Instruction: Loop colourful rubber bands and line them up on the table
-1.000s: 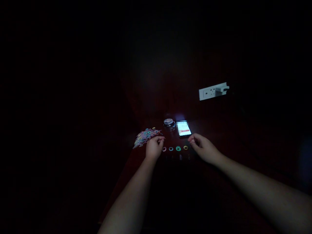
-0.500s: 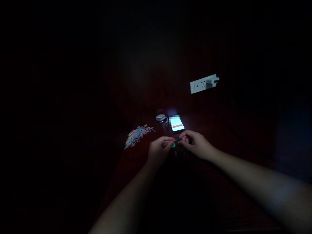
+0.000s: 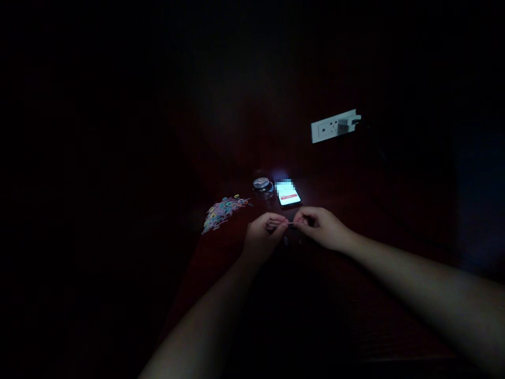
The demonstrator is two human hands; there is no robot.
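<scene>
Passable over the tabletop [image 3: 224, 245] between the band pile [image 3: 224, 211] and the left hand [image 3: 262, 235]; blocked farther back by the jar [image 3: 262, 187] and phone [image 3: 290, 197].

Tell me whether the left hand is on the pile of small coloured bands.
No, the left hand is right of the pile, pinching a thin pinkish strand together with the right hand.

Both bare forearms reaching forward, left hand [image 3: 266, 237] and right hand [image 3: 320, 227] close together, fingers pinched.

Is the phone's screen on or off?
On: the phone glows bright white, with a red bar visible across it.
</scene>
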